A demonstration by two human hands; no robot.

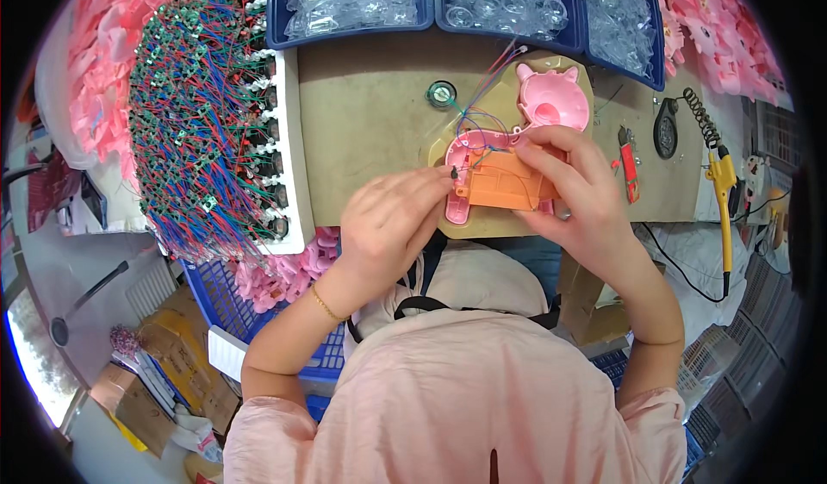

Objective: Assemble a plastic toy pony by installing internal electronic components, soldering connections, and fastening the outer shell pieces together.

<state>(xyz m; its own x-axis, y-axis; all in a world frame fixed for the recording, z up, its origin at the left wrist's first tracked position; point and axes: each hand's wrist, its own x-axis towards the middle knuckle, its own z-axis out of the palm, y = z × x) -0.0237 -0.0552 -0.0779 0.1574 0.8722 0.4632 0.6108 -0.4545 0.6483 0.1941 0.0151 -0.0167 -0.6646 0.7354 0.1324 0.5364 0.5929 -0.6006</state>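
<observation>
My right hand [573, 182] grips an orange plastic part [504, 182] seated in a pink toy shell [469, 161], with fingers over its top and right side. My left hand [392, 221] pinches something small and dark at the part's left edge, fingers closed. Thin red, blue and green wires [482, 96] run from the shell up the table. A second pink shell half with ears [553, 100] lies just behind, on a tan round pad [495, 225]. A small round speaker [441, 94] sits to the left on the brown table [362, 139].
A white rack of wired circuit boards [207, 113] fills the left. Blue trays of clear plastic parts [362, 1] line the back. A red cutter [629, 165] and yellow soldering iron [722, 191] lie right. Pink toy parts [284, 268] fill a blue basket [220, 303] below.
</observation>
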